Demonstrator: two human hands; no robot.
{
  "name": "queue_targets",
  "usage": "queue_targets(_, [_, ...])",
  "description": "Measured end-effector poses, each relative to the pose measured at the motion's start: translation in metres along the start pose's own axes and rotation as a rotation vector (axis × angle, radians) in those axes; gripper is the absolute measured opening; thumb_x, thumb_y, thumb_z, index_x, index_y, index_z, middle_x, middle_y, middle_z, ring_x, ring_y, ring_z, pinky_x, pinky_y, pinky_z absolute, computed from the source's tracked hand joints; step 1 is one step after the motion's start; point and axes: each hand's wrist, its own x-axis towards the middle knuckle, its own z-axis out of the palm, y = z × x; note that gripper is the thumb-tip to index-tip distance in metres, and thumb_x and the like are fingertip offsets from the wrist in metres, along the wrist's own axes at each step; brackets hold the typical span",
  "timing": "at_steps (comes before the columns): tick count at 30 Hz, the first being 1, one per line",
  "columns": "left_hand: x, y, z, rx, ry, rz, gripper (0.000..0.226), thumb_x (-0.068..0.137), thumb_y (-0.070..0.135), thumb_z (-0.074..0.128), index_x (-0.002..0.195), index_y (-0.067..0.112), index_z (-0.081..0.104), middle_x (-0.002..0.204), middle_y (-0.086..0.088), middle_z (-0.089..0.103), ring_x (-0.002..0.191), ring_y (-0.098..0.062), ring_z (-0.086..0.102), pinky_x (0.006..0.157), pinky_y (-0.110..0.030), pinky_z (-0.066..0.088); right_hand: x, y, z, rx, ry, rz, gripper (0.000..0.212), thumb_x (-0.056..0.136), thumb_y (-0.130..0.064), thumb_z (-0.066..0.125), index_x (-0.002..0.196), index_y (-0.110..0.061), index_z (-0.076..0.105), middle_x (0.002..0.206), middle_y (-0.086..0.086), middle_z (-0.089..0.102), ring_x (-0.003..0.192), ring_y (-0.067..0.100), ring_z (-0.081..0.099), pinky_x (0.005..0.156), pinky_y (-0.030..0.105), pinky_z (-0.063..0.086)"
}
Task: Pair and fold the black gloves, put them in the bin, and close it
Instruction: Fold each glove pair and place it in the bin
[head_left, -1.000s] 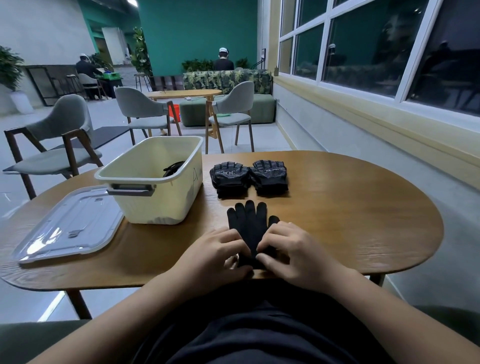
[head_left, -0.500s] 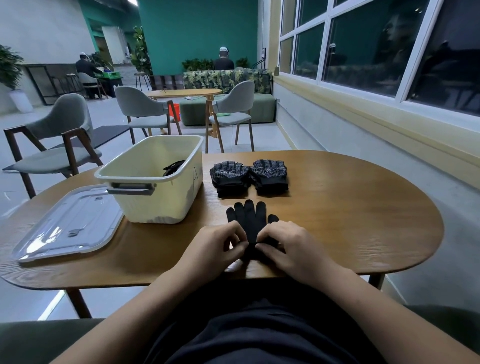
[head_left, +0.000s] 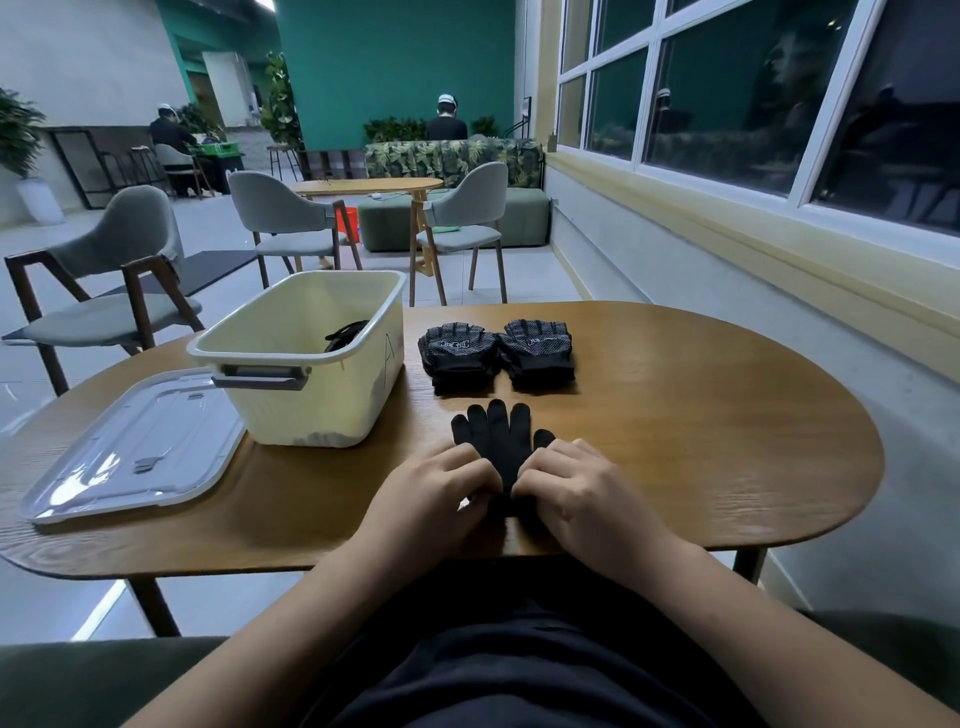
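Both hands are at the near edge of the tabletop (head_left: 701, 426), working the same item. The left hand (head_left: 434, 501) and right hand (head_left: 579, 493) sit side by side, knuckles up, almost touching each other. The left fingers (head_left: 470, 467) are curled tight and pinch the cuff end of the black knit glove (head_left: 498, 436) from its left side. The right fingers (head_left: 540, 467) are curled the same way and pinch it from the right. Neither hand shows any open gap.

The glove lies flat, fingertips pointing away from the person and cuff hidden under the hands. Cannot tell if it is one glove or two stacked.

Beyond it, two black fingerless gloves (head_left: 496, 351) lie side by side, touching, each looking folded over. The cream bin (head_left: 322, 410) stands just left of them, open, with something dark (head_left: 345, 335) against its right inner wall, too hidden to identify. The clear lid (head_left: 135, 452) lies flat to the left of the bin, its corner right up against the bin's base.
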Motion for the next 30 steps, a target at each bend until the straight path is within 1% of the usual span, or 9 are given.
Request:
queue_targets(5, [-0.002,0.003,0.002,0.002,-0.007,0.008,0.006,0.087,0.027,0.071,0.092,0.025,0.072,0.092,0.012,0.064,0.087,-0.013,0.053,0.07,-0.033,0.05,0.002,-0.003,0.0,-0.031,-0.026,-0.001,0.015,0.088,-0.011,0.062,0.097,-0.019,0.07,0.093,-0.005,0.066,0.084,0.022,0.06,0.078,0.039,0.049])
queue_targets(11, [0.001,-0.002,0.001,-0.017,-0.057,-0.047,0.009,0.084,0.033,0.072,0.093,0.031,0.072,0.092,0.016,0.065,0.086,-0.01,0.054,0.071,-0.034,0.051,0.003,-0.001,-0.003,0.051,-0.061,0.054,0.013,0.09,-0.028,0.07,0.102,-0.023,0.069,0.096,-0.009,0.066,0.089,0.017,0.061,0.08,0.034,0.047])
queue_targets(16, [0.004,-0.002,0.004,-0.001,-0.03,-0.104,0.012,0.085,0.035,0.068,0.094,0.027,0.071,0.085,0.013,0.066,0.08,-0.011,0.055,0.068,-0.031,0.049,0.011,0.0,-0.001,0.076,-0.094,0.111,0.014,0.091,-0.029,0.064,0.104,-0.023,0.068,0.094,-0.008,0.067,0.088,0.019,0.06,0.08,0.035,0.047])
queue_targets(19, [0.006,-0.005,0.005,-0.112,-0.017,-0.225,0.016,0.084,0.039,0.064,0.095,0.028,0.067,0.084,0.013,0.065,0.078,-0.01,0.057,0.068,-0.036,0.051,0.016,-0.001,0.0,0.216,-0.112,0.247,0.018,0.093,-0.035,0.058,0.104,-0.026,0.068,0.094,-0.008,0.068,0.09,0.017,0.059,0.082,0.038,0.049])
queue_targets(22, [0.008,-0.008,0.006,-0.136,-0.033,-0.285,0.009,0.087,0.036,0.064,0.095,0.031,0.063,0.083,0.013,0.064,0.076,-0.007,0.056,0.07,-0.036,0.051,0.018,0.003,0.002,0.319,-0.124,0.346,0.013,0.094,-0.039,0.059,0.102,-0.031,0.066,0.092,-0.008,0.066,0.091,0.012,0.058,0.084,0.038,0.05])
queue_targets(24, [0.009,-0.009,0.007,-0.132,-0.041,-0.283,0.003,0.09,0.03,0.065,0.092,0.028,0.065,0.084,0.012,0.063,0.078,-0.008,0.056,0.073,-0.038,0.052,0.018,0.006,0.004,0.326,-0.13,0.375,0.009,0.096,-0.04,0.06,0.098,-0.032,0.064,0.09,-0.01,0.065,0.091,0.01,0.056,0.084,0.038,0.049])
queue_targets(26, [0.01,-0.009,0.009,-0.112,-0.04,-0.285,0.007,0.091,0.032,0.064,0.089,0.025,0.065,0.086,0.012,0.061,0.08,-0.009,0.056,0.074,-0.04,0.052,0.019,0.007,0.007,0.295,-0.134,0.395,0.011,0.096,-0.041,0.058,0.095,-0.031,0.062,0.088,-0.011,0.061,0.089,0.011,0.052,0.082,0.038,0.046])
queue_targets(28, [0.011,-0.01,0.011,-0.086,-0.028,-0.306,0.008,0.091,0.033,0.066,0.087,0.026,0.066,0.086,0.013,0.059,0.082,-0.01,0.055,0.074,-0.038,0.052,0.019,0.008,0.009,0.248,-0.123,0.404,0.013,0.096,-0.039,0.057,0.092,-0.027,0.06,0.088,-0.013,0.055,0.088,0.012,0.048,0.083,0.038,0.042])
queue_targets(30, [0.01,-0.01,0.011,-0.07,-0.007,-0.318,0.008,0.091,0.034,0.07,0.086,0.028,0.067,0.087,0.015,0.055,0.084,-0.008,0.053,0.073,-0.035,0.051,0.019,0.01,0.009,0.228,-0.104,0.423,0.011,0.095,-0.037,0.058,0.09,-0.027,0.059,0.09,-0.013,0.05,0.09,0.013,0.048,0.087,0.041,0.044])
